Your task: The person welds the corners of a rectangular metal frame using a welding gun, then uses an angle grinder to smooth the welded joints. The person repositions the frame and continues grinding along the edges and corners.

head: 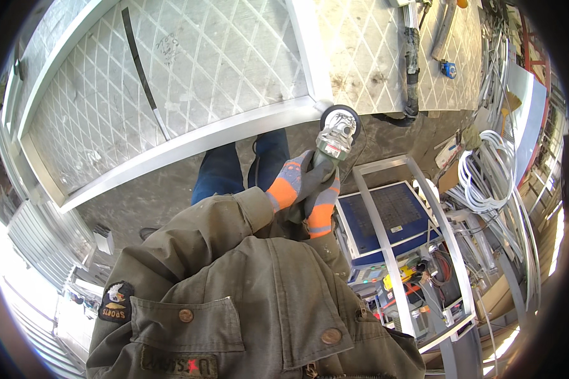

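Note:
An angle grinder (pixel 332 144) with a round disc is held in front of me, its head pointing away from my body. My left hand (pixel 294 182), in a grey and orange work glove, wraps the grinder's body. Close beside it, my right hand (pixel 323 203) in a matching glove grips the same tool further back. The disc lies at the near corner of a welded metal frame (pixel 261 118); whether they touch, I cannot tell. This frame rests on a bench top (pixel 204 52) marked with a diamond pattern.
A black-wrapped cable (pixel 411 71) hangs over the bench edge, with a blue tape measure (pixel 448 70) to its right. At my right stands a metal-framed cart (pixel 381 227) carrying a blue machine and tools. Coiled white tubing (pixel 483 175) and long metal strips lie beyond it.

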`<action>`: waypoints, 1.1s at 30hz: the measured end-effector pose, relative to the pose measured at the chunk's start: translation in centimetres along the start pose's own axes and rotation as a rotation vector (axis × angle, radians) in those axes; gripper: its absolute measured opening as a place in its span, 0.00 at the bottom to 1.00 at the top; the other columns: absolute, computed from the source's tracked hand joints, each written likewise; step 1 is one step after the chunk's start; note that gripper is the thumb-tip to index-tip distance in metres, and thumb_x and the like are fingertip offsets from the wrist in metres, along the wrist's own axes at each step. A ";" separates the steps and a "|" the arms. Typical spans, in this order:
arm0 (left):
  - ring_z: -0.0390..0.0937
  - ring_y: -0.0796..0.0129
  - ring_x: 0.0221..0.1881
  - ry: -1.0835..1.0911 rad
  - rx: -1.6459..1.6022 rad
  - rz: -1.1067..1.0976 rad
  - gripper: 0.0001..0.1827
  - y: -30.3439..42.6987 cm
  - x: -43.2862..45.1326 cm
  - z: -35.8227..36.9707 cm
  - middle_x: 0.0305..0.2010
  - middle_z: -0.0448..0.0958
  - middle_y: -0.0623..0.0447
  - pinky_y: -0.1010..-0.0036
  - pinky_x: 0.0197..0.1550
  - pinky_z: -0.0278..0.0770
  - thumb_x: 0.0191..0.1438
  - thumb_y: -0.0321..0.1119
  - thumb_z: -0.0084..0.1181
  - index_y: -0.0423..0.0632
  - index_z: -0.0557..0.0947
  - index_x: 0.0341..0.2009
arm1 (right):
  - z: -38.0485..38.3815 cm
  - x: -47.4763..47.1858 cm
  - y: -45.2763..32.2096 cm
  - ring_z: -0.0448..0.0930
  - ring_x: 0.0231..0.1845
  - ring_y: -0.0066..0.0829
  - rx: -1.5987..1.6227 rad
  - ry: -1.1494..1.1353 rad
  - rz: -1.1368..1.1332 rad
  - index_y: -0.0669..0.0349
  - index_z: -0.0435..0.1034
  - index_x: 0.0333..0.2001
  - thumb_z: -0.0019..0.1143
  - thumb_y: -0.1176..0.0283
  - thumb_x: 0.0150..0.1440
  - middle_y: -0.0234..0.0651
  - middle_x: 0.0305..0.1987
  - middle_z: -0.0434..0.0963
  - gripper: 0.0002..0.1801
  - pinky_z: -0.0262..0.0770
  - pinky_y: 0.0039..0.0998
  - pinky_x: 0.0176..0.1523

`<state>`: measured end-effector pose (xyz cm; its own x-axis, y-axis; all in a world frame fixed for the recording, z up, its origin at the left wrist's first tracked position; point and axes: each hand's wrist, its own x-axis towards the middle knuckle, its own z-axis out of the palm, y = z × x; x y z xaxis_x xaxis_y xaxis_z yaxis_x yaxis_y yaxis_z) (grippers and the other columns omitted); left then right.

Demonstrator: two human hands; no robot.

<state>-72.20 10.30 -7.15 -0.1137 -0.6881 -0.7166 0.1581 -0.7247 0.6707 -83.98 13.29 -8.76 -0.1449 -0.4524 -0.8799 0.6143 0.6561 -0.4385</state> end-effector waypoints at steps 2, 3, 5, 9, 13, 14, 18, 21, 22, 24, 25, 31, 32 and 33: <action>0.83 0.49 0.47 0.025 0.000 -0.053 0.28 0.0 -0.1 0.0 0.46 0.83 0.36 0.62 0.50 0.78 0.62 0.52 0.59 0.40 0.79 0.53 | 0.0 0.0 0.1 0.75 0.58 0.30 0.045 -0.008 -0.007 0.58 0.67 0.62 0.37 0.60 0.75 0.35 0.59 0.75 0.20 0.74 0.32 0.62; 0.83 0.49 0.47 0.024 -0.005 -0.078 0.28 0.1 -0.1 -0.1 0.46 0.83 0.36 0.62 0.50 0.78 0.62 0.52 0.59 0.40 0.79 0.53 | 0.0 0.0 0.1 0.76 0.58 0.33 -0.055 -0.060 -0.037 0.59 0.67 0.62 0.37 0.59 0.75 0.37 0.59 0.75 0.21 0.74 0.34 0.63; 0.83 0.50 0.46 0.059 -0.121 -0.095 0.28 0.2 -0.2 -0.2 0.45 0.83 0.36 0.61 0.50 0.78 0.61 0.53 0.59 0.39 0.80 0.52 | -0.1 0.1 0.2 0.76 0.58 0.35 -0.149 -0.109 -0.054 0.60 0.67 0.61 0.37 0.58 0.75 0.39 0.59 0.75 0.22 0.74 0.37 0.64; 0.83 0.55 0.45 0.033 -0.006 -0.066 0.28 0.5 -0.3 -0.5 0.45 0.84 0.38 0.63 0.49 0.78 0.61 0.53 0.60 0.39 0.80 0.52 | -0.1 0.0 0.2 0.76 0.57 0.35 0.035 -0.074 0.038 0.59 0.68 0.60 0.37 0.58 0.75 0.38 0.58 0.76 0.20 0.75 0.36 0.62; 0.80 0.65 0.45 0.035 0.007 -0.079 0.27 0.6 -0.5 -0.8 0.47 0.83 0.43 0.67 0.49 0.78 0.61 0.49 0.61 0.39 0.79 0.55 | 0.3 -0.3 0.2 0.75 0.57 0.31 -0.027 -0.064 0.010 0.59 0.67 0.62 0.37 0.62 0.75 0.37 0.58 0.75 0.20 0.74 0.33 0.61; 0.78 0.69 0.47 0.024 -0.085 -0.119 0.27 0.5 -0.5 -0.9 0.49 0.83 0.46 0.70 0.51 0.78 0.62 0.47 0.61 0.39 0.78 0.57 | 0.4 -0.2 0.3 0.76 0.58 0.33 -0.106 -0.101 -0.043 0.60 0.67 0.62 0.37 0.61 0.75 0.38 0.58 0.75 0.20 0.75 0.35 0.62; 0.75 0.73 0.49 0.008 -0.140 -0.112 0.27 -0.2 -0.1 -0.6 0.51 0.82 0.49 0.72 0.52 0.77 0.61 0.45 0.63 0.39 0.78 0.58 | 0.0 0.1 0.5 0.78 0.55 0.35 -0.217 -0.087 -0.134 0.62 0.68 0.60 0.37 0.62 0.75 0.40 0.56 0.76 0.19 0.76 0.37 0.60; 0.76 0.73 0.48 -0.044 -0.048 -0.112 0.28 -0.7 0.6 0.8 0.50 0.83 0.48 0.71 0.51 0.77 0.61 0.48 0.64 0.39 0.79 0.56 | -1.2 0.1 0.0 0.79 0.53 0.34 -0.156 -0.038 -0.136 0.63 0.69 0.58 0.37 0.63 0.75 0.39 0.54 0.77 0.19 0.77 0.36 0.58; 0.76 0.72 0.48 -0.077 -0.025 -0.111 0.28 -0.6 0.8 1.4 0.49 0.83 0.47 0.71 0.51 0.77 0.61 0.49 0.63 0.40 0.79 0.56 | -1.7 -0.1 -0.2 0.79 0.52 0.34 -0.291 -0.020 -0.205 0.63 0.69 0.58 0.38 0.62 0.75 0.39 0.54 0.77 0.19 0.78 0.36 0.58; 0.77 0.72 0.48 -0.139 0.095 -0.100 0.29 -0.3 0.8 2.1 0.49 0.83 0.45 0.71 0.51 0.77 0.61 0.51 0.62 0.40 0.79 0.57 | -2.5 -0.6 -0.4 0.79 0.52 0.34 -0.309 0.019 -0.275 0.63 0.68 0.58 0.39 0.62 0.75 0.39 0.54 0.77 0.19 0.78 0.36 0.57; 0.77 0.71 0.48 -0.165 0.191 -0.093 0.30 0.0 0.6 2.1 0.49 0.83 0.45 0.70 0.51 0.77 0.61 0.51 0.62 0.40 0.79 0.57 | -2.6 -0.9 -0.4 0.79 0.52 0.33 -0.329 0.017 -0.287 0.63 0.68 0.58 0.40 0.63 0.74 0.39 0.54 0.77 0.18 0.78 0.35 0.57; 0.77 0.67 0.45 -0.076 -0.132 -0.164 0.25 1.7 -2.9 -1.4 0.46 0.81 0.46 0.69 0.48 0.76 0.64 0.48 0.59 0.41 0.76 0.55 | -1.4 -1.7 0.3 0.80 0.54 0.33 -0.803 -0.206 -0.323 0.64 0.69 0.58 0.56 0.67 0.66 0.41 0.55 0.79 0.19 0.78 0.34 0.57; 0.79 0.62 0.46 -0.021 -0.045 -0.119 0.24 1.7 -2.9 -2.0 0.46 0.81 0.43 0.66 0.49 0.77 0.64 0.48 0.58 0.42 0.76 0.54 | -1.0 -1.4 0.5 0.80 0.53 0.31 -0.820 -0.287 -0.331 0.64 0.70 0.57 0.60 0.65 0.63 0.40 0.53 0.80 0.22 0.78 0.34 0.56; 0.80 0.56 0.47 0.030 0.049 -0.116 0.24 1.6 -3.1 -2.4 0.46 0.81 0.40 0.64 0.50 0.77 0.64 0.48 0.57 0.42 0.76 0.54 | -0.7 -1.1 0.6 0.80 0.51 0.29 -0.838 -0.324 -0.323 0.64 0.70 0.57 0.64 0.63 0.61 0.39 0.52 0.80 0.24 0.77 0.33 0.55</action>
<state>-69.23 11.34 -4.30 -0.0990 -0.5986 -0.7949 0.0974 -0.8008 0.5909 -83.96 14.59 -8.17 0.0885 -0.7502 -0.6553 -0.1915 0.6328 -0.7503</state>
